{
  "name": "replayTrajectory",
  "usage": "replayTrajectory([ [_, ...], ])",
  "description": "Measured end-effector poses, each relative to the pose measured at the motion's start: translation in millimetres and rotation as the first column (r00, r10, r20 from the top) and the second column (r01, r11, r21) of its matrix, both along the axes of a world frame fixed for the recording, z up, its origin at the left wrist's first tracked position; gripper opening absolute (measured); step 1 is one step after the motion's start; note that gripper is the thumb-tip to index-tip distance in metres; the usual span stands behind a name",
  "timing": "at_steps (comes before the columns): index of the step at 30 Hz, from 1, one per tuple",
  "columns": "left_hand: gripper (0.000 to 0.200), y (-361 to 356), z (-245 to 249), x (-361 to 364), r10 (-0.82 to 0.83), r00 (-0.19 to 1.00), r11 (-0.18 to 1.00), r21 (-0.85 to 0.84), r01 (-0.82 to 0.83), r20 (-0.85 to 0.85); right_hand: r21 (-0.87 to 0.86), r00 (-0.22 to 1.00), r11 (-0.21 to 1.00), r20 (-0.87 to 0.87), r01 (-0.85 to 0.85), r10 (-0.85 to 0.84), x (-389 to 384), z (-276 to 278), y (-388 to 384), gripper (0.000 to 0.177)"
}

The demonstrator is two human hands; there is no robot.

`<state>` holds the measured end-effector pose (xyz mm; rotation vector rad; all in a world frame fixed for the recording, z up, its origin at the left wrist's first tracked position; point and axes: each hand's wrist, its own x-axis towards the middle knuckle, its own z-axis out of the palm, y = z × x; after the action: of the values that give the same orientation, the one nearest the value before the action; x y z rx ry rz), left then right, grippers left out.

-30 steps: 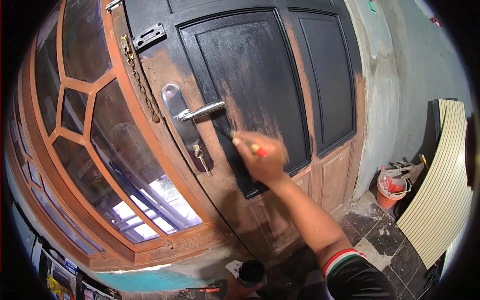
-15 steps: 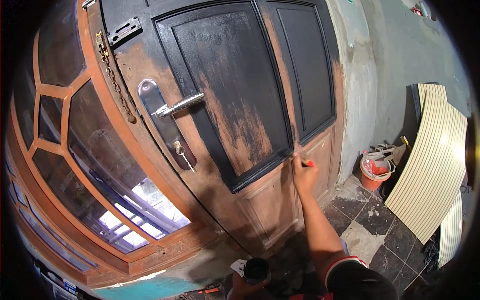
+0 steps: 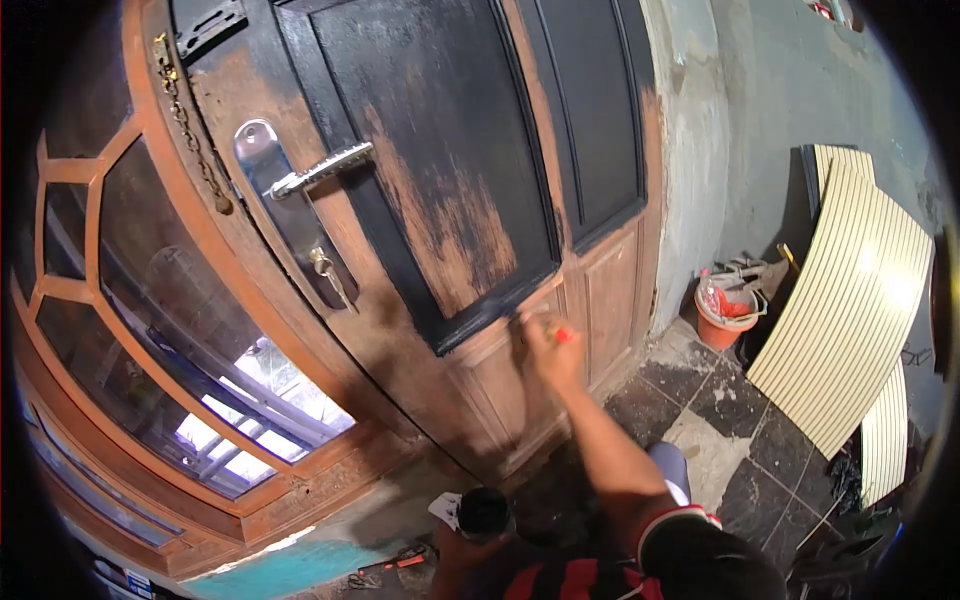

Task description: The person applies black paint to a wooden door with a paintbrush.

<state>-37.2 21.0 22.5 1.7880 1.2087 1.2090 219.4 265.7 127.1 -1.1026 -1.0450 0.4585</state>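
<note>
Presently your right hand [image 3: 553,346] pinches a brush [image 3: 564,336], your left hand [image 3: 464,553] grips a cup [image 3: 485,514] below it, and overloaded strokes could drip onto the brown wood [image 3: 505,385] underneath.

Wooden door [image 3: 440,200], leaning diagonally through the frame's upper centre – black across its upper panels, bare brown below and in one streaky central patch. Brush [image 3: 563,336], mostly hidden, red-ended, right of centre – dark cup [image 3: 484,512], open-topped, bottom centre.
</note>
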Motion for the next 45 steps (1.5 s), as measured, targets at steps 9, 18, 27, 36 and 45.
replayTrajectory([
  [9,0.084,46.6,-6.4,-3.2,-0.063,0.997,0.994,-0.081,0.066,0.042,0.028,0.877,0.989,0.459,0.143,-0.140,-17.0,-22.3,-3.6,0.036],
  [18,0.063,78.7,10.2,8.8,-0.083,0.987,0.995,-0.039,0.089,0.141,0.176,0.955,0.944,0.054,0.277,-0.291,53.4,-0.2,36.9,0.030],
  [27,0.075,73.2,-1.9,22.9,-0.028,0.995,0.997,-0.074,0.035,0.098,0.309,0.984,0.947,0.175,-0.092,0.038,-16.6,-17.8,-16.2,0.023],
  [36,0.075,57.0,-6.6,23.1,-0.013,0.988,0.995,-0.100,0.029,0.157,0.042,0.931,0.935,0.085,0.353,-0.355,65.5,-3.0,37.5,0.023],
  [45,0.068,62.0,3.1,27.8,0.010,1.000,1.000,-0.019,-0.010,-0.003,0.367,0.945,0.881,0.242,-0.298,0.219,-30.4,-20.6,-8.1,0.012],
])
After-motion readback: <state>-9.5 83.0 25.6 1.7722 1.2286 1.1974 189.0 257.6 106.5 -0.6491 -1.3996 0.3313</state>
